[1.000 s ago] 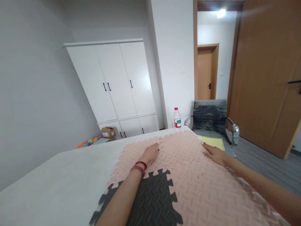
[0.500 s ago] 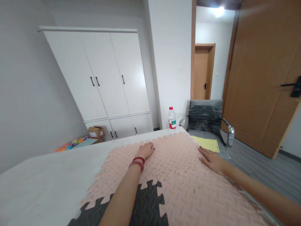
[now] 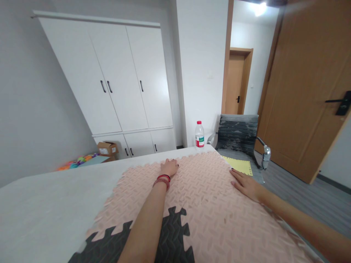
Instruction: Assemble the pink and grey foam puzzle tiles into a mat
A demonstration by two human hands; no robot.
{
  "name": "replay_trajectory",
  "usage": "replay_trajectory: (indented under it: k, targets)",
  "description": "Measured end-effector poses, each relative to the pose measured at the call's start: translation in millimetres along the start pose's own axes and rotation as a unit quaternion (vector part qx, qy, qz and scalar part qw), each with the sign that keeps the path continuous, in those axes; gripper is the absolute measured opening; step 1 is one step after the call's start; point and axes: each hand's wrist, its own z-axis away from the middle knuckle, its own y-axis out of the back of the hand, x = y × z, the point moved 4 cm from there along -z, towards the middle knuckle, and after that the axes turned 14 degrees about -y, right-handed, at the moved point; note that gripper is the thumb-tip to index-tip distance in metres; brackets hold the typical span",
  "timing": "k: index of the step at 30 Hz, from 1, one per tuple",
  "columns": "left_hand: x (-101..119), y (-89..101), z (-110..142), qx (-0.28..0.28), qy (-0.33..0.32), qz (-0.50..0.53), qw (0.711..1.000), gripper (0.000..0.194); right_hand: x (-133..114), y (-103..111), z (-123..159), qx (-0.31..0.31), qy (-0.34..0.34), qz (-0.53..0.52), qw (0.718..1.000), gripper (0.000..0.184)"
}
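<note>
Pink foam mat tiles point(image 3: 203, 193) with a woven texture lie joined on the white table, their outer edges toothed. A black foam tile point(image 3: 172, 237) borders them at the near side, partly hidden under my left forearm. My left hand point(image 3: 169, 167), with red bands at the wrist, rests on the far pink tile, fingers stretched out and slightly bent. Flat at the right edge of the pink tiles lies my right hand point(image 3: 245, 185), fingers spread and reaching to the table's edge. Neither hand grips anything.
A clear bottle with a red cap point(image 3: 200, 135) stands at the table's far corner. Beyond the right edge is a worn black chair point(image 3: 237, 131) bearing a yellow foam sheet point(image 3: 238, 165). A cardboard box point(image 3: 108, 148) sits by the white cabinet point(image 3: 137, 73). An open wooden door point(image 3: 304, 91) stands right.
My view has tilted and shifted slightly. The fingers of my left hand have bent and shifted a little on the pink tile; my right hand stays at the edge.
</note>
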Motion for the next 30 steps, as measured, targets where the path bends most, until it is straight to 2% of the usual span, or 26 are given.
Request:
replay_trajectory:
  k: [4, 8, 12, 16, 23, 27, 30]
  targets:
    - [-0.6, -0.8, -3.1, -0.002, -0.007, 0.007, 1.0, 0.036, -0.9, 0.7, 0.0, 0.0, 0.0, 0.015, 1.0, 0.07]
    - [-3.2, 1.4, 4.7, -0.017, -0.042, 0.035, 0.998, 0.041, -4.4, 4.7, 2.0, 0.003, 0.003, 0.024, 1.0, 0.068]
    - [-6.5, 4.0, 24.5, -0.055, -0.089, 0.069, 0.992, 0.059, -5.1, 6.4, 4.0, 0.006, 0.006, 0.018, 1.0, 0.069]
    - [-8.3, 5.3, 41.3, -0.07, -0.097, 0.078, 0.99, 0.077, -2.7, 5.0, 4.2, 0.014, 0.009, 0.008, 1.0, 0.069]
    - [5.5, 7.7, 51.1, -0.049, -0.07, 0.049, 0.995, 0.076, -2.6, 6.7, 4.7, 0.017, 0.006, 0.028, 0.999, 0.066]
    - [16.6, 17.9, 69.3, -0.03, -0.074, 0.028, 0.996, 0.072, -2.5, 7.9, 6.6, 0.019, 0.003, 0.028, 0.999, 0.066]
    - [19.4, 23.8, 87.2, -0.039, -0.087, 0.021, 0.995, 0.079, -2.2, 8.0, 7.9, 0.025, 0.005, 0.028, 0.999, 0.066]
